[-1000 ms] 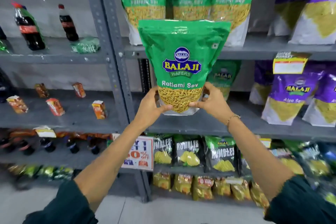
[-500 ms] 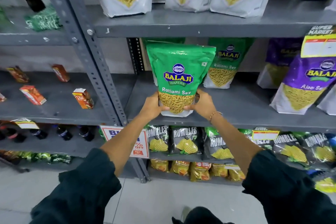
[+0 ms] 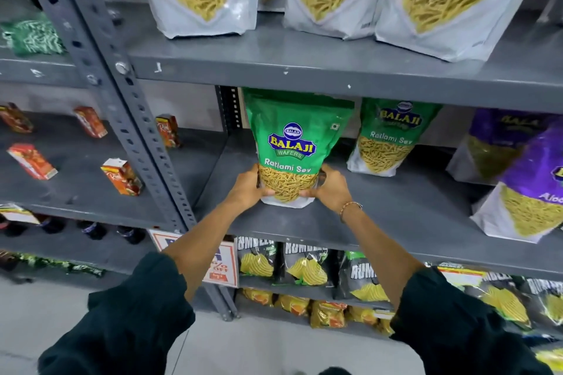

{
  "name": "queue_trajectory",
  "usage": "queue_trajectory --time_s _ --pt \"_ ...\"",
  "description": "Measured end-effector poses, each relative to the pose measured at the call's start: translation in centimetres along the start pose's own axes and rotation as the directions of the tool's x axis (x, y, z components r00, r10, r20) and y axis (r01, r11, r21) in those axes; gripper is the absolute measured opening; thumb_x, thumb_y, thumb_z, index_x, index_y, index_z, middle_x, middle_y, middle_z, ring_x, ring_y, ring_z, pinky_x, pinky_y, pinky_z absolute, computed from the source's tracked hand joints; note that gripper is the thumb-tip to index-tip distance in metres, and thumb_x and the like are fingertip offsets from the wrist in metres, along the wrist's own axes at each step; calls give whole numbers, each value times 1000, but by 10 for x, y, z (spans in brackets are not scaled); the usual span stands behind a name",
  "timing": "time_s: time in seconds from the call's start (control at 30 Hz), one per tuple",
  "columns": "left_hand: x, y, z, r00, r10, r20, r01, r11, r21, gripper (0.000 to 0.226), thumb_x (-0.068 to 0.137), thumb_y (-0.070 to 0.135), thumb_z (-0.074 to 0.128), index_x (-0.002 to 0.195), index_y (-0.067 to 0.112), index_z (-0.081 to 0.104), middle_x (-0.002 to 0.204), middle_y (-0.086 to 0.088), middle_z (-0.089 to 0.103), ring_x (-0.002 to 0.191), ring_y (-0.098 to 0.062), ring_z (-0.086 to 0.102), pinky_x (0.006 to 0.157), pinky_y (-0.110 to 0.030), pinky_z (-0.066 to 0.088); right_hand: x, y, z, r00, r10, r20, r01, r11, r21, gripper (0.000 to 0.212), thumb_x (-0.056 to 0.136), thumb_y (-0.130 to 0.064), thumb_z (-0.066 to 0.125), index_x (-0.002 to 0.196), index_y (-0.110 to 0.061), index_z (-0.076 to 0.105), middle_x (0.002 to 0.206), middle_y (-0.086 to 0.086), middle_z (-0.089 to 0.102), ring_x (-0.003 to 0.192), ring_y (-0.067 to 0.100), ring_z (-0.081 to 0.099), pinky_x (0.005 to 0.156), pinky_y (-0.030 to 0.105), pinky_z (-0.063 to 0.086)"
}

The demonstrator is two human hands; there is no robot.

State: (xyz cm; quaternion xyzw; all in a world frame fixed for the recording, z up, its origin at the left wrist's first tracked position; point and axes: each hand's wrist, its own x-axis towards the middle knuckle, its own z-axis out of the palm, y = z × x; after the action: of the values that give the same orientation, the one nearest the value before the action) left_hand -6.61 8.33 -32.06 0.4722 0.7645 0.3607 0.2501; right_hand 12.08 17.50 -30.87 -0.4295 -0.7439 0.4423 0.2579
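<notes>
Gripping the green sev pouch [image 3: 294, 146] low at its sides, left hand [image 3: 248, 189] and right hand [image 3: 330, 187] level, equally near. It stands upright, long axis vertical, base meeting the shelf [image 3: 396, 222], straight ahead of me.

head camera looks forward and down, close to the shelf [image 3: 396, 222].

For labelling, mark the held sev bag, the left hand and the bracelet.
Sev bag [image 3: 292, 143]: head view, on its logo.
Left hand [image 3: 248, 189]: head view, back of the hand.
Bracelet [image 3: 351, 205]: head view, strand across the wrist.
</notes>
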Motion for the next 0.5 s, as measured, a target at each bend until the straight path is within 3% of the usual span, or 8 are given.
queue_trajectory --time_s 0.3,0.5 --pt "0 -12 -6 998 -58 30 59 997 -52 65 74 10 75 130 11 42 131 -12 59 121 -28 55 104 -40 43 6 -3 10 999 -13 45 12 1000 12 72 54 -14 89 117 -8 54 116 11 68 107 22 63 97 38 50" --pt "-11 -9 -6 992 -120 29 115 981 157 53 83 30 66 124 7 43 129 -14 58 117 -32 55 83 -32 40 0 -5 10 995 13 97 -8 999 -44 72 64 -11 83 125 -8 45 127 12 61 117 27 57 103 44 44"
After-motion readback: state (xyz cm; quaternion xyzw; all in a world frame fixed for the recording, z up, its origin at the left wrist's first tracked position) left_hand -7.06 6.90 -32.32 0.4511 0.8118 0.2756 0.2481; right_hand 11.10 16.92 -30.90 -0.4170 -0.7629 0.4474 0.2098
